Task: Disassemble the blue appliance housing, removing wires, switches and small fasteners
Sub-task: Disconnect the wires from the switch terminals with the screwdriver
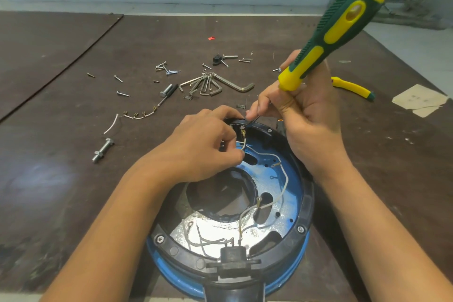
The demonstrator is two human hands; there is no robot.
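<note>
The round blue housing [291, 193] with its black rim lies open-side up at the near edge of the table. White wires [279, 197] with ring terminals run loose across its inside. My left hand [203, 147] reaches over the far rim and pinches a white wire [241, 146] near a brass terminal. My right hand [304, 117] grips a green and yellow screwdriver [335, 29], handle raised, its thin blade angled down to the far rim by the terminal. A black switch block [231, 256] sits on the near rim.
Loose screws [169, 71], a set of hex keys [215, 84], a small screwdriver [168, 92], a removed wire strip [137, 115] and a large bolt [103, 149] lie on the brown table beyond the housing. A yellow-handled tool [353, 87] and taped paper [419, 99] are at right.
</note>
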